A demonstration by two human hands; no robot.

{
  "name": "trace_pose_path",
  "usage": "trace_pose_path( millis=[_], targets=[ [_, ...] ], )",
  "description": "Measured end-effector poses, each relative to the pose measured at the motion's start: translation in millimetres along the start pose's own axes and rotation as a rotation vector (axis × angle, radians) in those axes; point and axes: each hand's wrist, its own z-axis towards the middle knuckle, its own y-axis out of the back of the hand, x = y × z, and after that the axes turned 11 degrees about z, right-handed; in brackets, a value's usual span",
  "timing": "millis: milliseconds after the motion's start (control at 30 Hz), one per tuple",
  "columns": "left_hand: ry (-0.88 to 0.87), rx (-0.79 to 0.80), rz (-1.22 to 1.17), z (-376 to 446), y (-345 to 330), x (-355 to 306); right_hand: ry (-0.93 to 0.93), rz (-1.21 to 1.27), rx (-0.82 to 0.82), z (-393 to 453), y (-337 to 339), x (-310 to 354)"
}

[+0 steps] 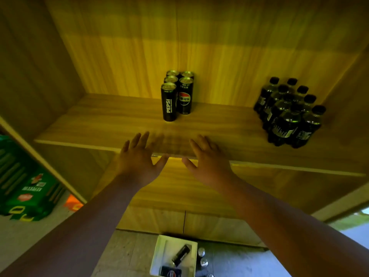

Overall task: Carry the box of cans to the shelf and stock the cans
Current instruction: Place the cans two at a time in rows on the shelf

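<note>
1. Currently, both hands are empty: the left hand (137,156) and the right hand (207,158) hover palm-down with fingers spread and nearly straight, above the front edge of the shelf (99,120); motion blur softens the fingertips, so contact with the board cannot be confirmed

2. Stocked cans (176,94), five visible, stand upright in a tight two-row cluster beyond the fingertips, slightly nearer the left hand's side than the right's; they are apart from both hands

3. Remaining stock lies well behind the wrists, on the floor: the box (159,254) holds one can on its side (180,254) and another at its near edge, partly cut off by the frame; further upright cans (201,252) stand just beside the box's right wall

4. Handling judgement: a full slim can is likely rigid, moderately heavy for its size and smooth-sided, therefore prone to slipping if held loosely; the thin wall may dent under a hard pinch

5. Recommended hold: wrap fingers and thumb around the mid-body of the can, not the rim; the tall, narrow form tips easily, so set it down flat and release only when it stands against its neighbours

6. Bottles (289,114), shrink-wrapped, stand past the right hand's little-finger side; keep clear
</note>
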Motion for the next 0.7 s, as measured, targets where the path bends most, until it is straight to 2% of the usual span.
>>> trace_pose_path(
  millis=[300,533,700],
  targets=[
    [-0.024,0.053,0.069,-71.7,-60.3,8.1,0.175,-0.05,-0.081,-62.2,-73.9,0.9],
    [-0.062,0.058,0.025,-87.2,-115.3,21.2,0.04,-0.011,-0.027,-82.7,-134.7,1.7],
    [-0.071,0.027,-0.024,-97.2,-166.5,24.1,0.01,-0.049,-0.032,-87.3,-181.3,-9.0]
  ],
)
